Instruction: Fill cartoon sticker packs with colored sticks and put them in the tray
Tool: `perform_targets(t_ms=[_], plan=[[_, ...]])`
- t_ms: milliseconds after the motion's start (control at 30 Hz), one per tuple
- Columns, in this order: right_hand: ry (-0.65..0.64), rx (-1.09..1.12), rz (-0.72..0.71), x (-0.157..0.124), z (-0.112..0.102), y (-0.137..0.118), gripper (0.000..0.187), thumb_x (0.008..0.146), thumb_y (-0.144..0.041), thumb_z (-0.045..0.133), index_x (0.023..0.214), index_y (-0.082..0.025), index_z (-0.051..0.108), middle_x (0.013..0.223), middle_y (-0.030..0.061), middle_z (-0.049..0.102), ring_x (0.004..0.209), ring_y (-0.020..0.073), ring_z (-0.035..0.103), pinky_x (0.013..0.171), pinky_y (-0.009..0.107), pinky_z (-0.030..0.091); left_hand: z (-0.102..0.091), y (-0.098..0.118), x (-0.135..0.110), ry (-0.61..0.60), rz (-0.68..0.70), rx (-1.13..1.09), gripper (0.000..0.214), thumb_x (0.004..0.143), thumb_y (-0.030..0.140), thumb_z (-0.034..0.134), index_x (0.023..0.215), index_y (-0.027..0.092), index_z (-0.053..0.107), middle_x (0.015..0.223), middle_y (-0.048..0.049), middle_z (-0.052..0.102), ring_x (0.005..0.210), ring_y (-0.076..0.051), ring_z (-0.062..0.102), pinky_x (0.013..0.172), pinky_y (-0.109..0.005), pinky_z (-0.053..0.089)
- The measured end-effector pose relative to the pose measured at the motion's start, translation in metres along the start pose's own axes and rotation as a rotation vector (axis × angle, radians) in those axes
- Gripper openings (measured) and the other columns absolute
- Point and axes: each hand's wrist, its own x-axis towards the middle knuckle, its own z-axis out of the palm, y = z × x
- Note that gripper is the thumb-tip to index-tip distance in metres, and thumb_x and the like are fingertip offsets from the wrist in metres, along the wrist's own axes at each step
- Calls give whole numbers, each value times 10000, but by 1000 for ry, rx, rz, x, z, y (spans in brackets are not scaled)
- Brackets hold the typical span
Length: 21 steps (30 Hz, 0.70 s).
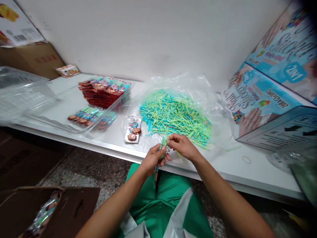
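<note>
At the table's front edge, my left hand (154, 158) is closed around a small clear packet (163, 142) with light green and blue showing in it. A printed strip (156, 173) hangs below that hand, over my lap. My right hand (182, 145) pinches at the packet's upper right edge; whether a thin stick is also between those fingertips is hidden. Just beyond both hands, a large heap of thin green and blue sticks (175, 115) lies on a clear plastic bag (198, 82). Left of the heap sit small cards with printed character heads (134, 131).
A clear plastic tray (56, 107) holds a tall stack of packets (101, 91) and a flatter row (85, 115). Printed blue boxes (262, 96) stand at right, a rubber band (246, 160) before them. An open carton (74, 205) with packets is on the lower left.
</note>
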Motion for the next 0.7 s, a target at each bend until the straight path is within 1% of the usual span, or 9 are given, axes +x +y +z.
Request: perform_targets(t_ms=[67, 133, 233, 300, 367, 467, 600, 700], plan=[[24, -7, -5, 0, 4, 2, 109, 740, -267, 505, 773, -179, 561, 654, -23, 549, 603, 114, 518, 587, 246, 436, 0, 0, -1, 2, -8, -27, 384, 780, 507, 531, 924, 152, 495, 663, -15, 604, 381, -47, 416, 366, -175, 214], [62, 33, -5, -1, 7, 3, 95, 723, -237, 496, 791, -183, 534, 655, -30, 531, 603, 115, 525, 587, 250, 449, 1, -1, -1, 1, -12, -36, 396, 774, 506, 537, 946, 151, 502, 652, -15, 602, 376, -48, 416, 362, -174, 207], [94, 99, 3, -4, 10, 4, 208, 723, -224, 496, 922, -173, 528, 705, -22, 546, 637, 122, 548, 620, 266, 465, 2, -2, -1, 1, -11, -32, 410, 770, 506, 540, 962, 145, 517, 639, -15, 597, 363, -43, 397, 353, -174, 185], [85, 95, 1, -6, 11, 4, 248, 749, -254, 504, 976, -164, 544, 738, -6, 573, 667, 129, 557, 650, 275, 464, 2, -2, -2, 0, -5, -32, 401, 773, 502, 537, 943, 139, 525, 635, -17, 593, 360, -40, 388, 351, -175, 178], [64, 85, -16, -8, 10, 4, 234, 772, -301, 516, 952, -162, 572, 752, 5, 590, 676, 131, 557, 662, 279, 460, 2, -2, -3, -6, 7, -33, 388, 782, 492, 533, 937, 136, 526, 635, -17, 590, 361, -38, 387, 352, -176, 174], [56, 89, -46, -9, 10, 4, 215, 779, -335, 535, 897, -163, 586, 732, 3, 591, 637, 123, 542, 635, 272, 454, 2, -2, -3, -29, 20, -31, 366, 800, 468, 526, 953, 136, 519, 643, -20, 593, 365, -40, 388, 353, -175, 174], [46, 72, -52, -9, 9, 3, 148, 779, -292, 525, 839, -168, 580, 686, -13, 567, 611, 116, 536, 615, 260, 448, 1, -2, -5, -61, 14, -44, 359, 816, 462, 511, 974, 140, 500, 674, -36, 612, 378, -50, 411, 353, -172, 200], [52, 69, -50, -9, 9, 0, 94, 760, -240, 520, 817, -174, 554, 692, -22, 555, 620, 112, 537, 614, 252, 452, 0, -3, -5, -86, 10, -59, 351, 825, 461, 498, 981, 147, 487, 697, -46, 625, 385, -58, 430, 353, -172, 219]])
